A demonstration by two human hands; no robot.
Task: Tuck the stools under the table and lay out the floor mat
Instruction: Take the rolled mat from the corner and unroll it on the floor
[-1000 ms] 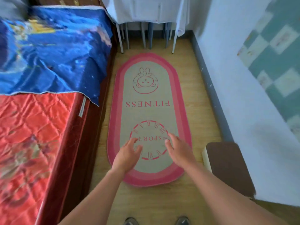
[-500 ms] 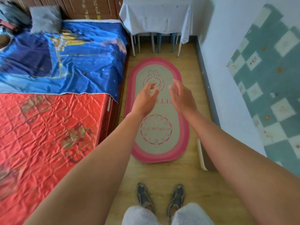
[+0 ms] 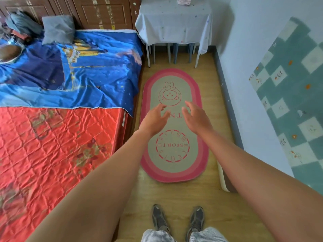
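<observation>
Narrow strip of wood-plank floor [image 3: 174,194] between a bed [image 3: 52,154] on the left of the frame and a pale wall [image 3: 253,67] on the right.

Head view, looking forward and down. Upper centre: a bench [image 3: 174,32] draped in a white cloth, with something pink and folded [image 3: 183,0] on top at the frame's upper edge. Under the bench, between its white legs, the grey-blue legs of the stools [image 3: 175,53], tucked in beneath the cloth.

Just below in the frame, the floor mat [image 3: 173,145]: oval, pink-rimmed, beige inside. Lies flat along the aisle, far end near the bench legs but apart from them. Carries a rabbit figure, red lettering and a dial marked SPORT, all upside down to the viewer.

Centre frame: left grip [image 3: 153,118] and right grip [image 3: 196,117] side by side in front of the mat, apart from each other, palms down, fingers loosely spread, gripping nothing. Bare forearms in from the lower corners.

Bottom centre: grey shoes [image 3: 160,219] on bare floor, short of the mat's near end; striped trouser legs [image 3: 155,235] at the bottom edge.

Left side: bed quilted red in the lower part, blue printed sheet [image 3: 78,67] over the upper part, grey pillow [image 3: 58,29] and brown wardrobe [image 3: 101,11] beyond.

Right side: teal-and-white checked covering [image 3: 297,102] on the wall; low brown item with a pale edge [image 3: 222,177] against the wall, partly hidden behind the right forearm.
</observation>
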